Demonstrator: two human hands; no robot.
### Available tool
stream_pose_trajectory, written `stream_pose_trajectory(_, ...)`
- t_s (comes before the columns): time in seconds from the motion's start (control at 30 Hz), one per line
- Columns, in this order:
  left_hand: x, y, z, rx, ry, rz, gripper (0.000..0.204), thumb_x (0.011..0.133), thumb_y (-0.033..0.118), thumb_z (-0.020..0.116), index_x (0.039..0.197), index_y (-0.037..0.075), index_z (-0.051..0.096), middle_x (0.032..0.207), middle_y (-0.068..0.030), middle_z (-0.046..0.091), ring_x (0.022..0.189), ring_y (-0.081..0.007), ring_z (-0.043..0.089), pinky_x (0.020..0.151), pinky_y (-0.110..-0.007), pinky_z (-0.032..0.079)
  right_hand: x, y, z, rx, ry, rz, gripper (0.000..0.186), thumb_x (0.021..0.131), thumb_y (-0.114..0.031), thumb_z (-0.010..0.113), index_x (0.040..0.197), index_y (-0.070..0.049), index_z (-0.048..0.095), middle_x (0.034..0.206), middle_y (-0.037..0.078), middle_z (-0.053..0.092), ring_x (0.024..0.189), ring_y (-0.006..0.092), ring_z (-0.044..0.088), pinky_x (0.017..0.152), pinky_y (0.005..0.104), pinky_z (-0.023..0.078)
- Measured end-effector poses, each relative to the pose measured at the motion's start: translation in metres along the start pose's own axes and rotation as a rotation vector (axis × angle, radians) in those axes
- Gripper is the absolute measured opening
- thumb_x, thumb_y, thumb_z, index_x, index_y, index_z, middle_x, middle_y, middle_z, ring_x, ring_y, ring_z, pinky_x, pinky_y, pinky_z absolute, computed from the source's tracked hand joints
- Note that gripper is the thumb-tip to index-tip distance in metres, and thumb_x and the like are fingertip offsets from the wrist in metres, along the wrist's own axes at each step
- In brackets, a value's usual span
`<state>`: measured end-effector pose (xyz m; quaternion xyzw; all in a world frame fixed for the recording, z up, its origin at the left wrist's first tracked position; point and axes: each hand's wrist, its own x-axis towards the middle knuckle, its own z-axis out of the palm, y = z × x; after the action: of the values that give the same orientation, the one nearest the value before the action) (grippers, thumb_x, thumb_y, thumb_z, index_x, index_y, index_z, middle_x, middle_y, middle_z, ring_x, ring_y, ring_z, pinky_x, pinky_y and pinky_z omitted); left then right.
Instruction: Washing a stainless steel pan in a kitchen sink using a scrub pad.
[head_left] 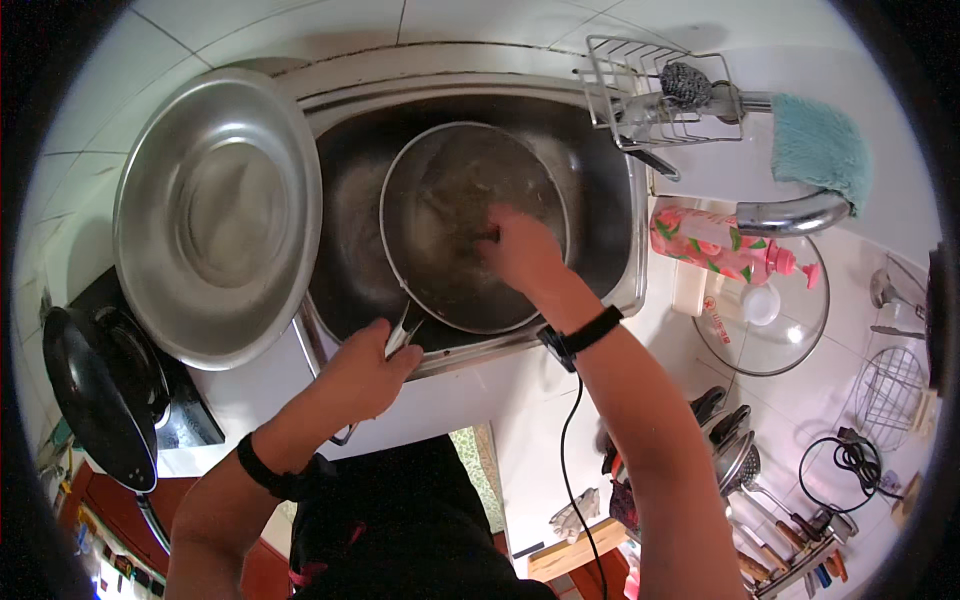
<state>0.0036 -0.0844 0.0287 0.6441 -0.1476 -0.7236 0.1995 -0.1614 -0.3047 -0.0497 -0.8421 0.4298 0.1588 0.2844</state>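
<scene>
- Centrally, the sink spreads across the middle of the frame, dark inside with a pale metal rim.
- At upper left stands the basin, wide, silvery and oval-looking, beside the sink's left edge.
- The pan is in the sink, at the centre of the frame, murky inside, its handle pointing toward lower left.
- At the far left edge is the black pan, tilted.
- Right of centre, the glass lid shows partly behind the pink bottle, whose pump points right.
- At upper right is the wire rack; next to it, the teal cloth drapes over the tap.
- Left of lower centre, the left hand is closed round the handle, thumb along it.
- At the centre, the right hand reaches inside the pan, fingers bunched and pointing left; whether they grip anything I cannot tell.
- Smallest, the grey scrubber sits in the rack.
</scene>
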Motion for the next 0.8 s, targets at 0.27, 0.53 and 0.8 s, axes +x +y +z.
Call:
stream_pose_trajectory(0.27, -0.008, -0.008, 0.012, 0.209, 0.091, 0.113, 0.028, 0.104, 0.024, 0.059, 0.102, -0.004, 0.054, 0.075, -0.0168, 0.061, 0.062, -0.0244, 0.062, 0.054, -0.039, 0.049, -0.023, 0.036, -0.029, 0.049, 0.245, 0.091, 0.029, 0.087, -0.019, 0.075, 0.113, -0.009, 0.066, 0.106, 0.018, 0.072, 0.104, 0.0402, 0.068, 0.086, 0.0474, 0.055)
stream_pose_trajectory(0.53, -0.003, -0.021, 0.025, 0.218, 0.163, 0.207, 0.031, 0.101, 0.024, 0.063, 0.095, -0.004, 0.055, 0.077, -0.0235, 0.063, 0.071, -0.0318, 0.063, 0.067, -0.045, 0.048, 0.029, 0.043, 0.024, -0.303, 0.31, 0.15, 0.031, 0.085, -0.015, 0.074, 0.115, -0.01, 0.068, 0.109, 0.019, 0.071, 0.105, 0.0395, 0.068, 0.088, 0.0477, 0.056)
stream_pose_trajectory(0.8, -0.023, -0.002, 0.013, 0.1, 0.008, 0.053, 0.028, 0.108, 0.027, 0.055, 0.102, 0.0, 0.052, 0.068, -0.0075, 0.057, 0.05, -0.0162, 0.056, 0.041, -0.035, 0.047, -0.039, 0.03, -0.083, 0.348, 0.268, 0.065, 0.029, 0.085, -0.016, 0.079, 0.11, -0.003, 0.071, 0.098, 0.015, 0.074, 0.089, 0.0289, 0.072, 0.081, 0.0385, 0.056)
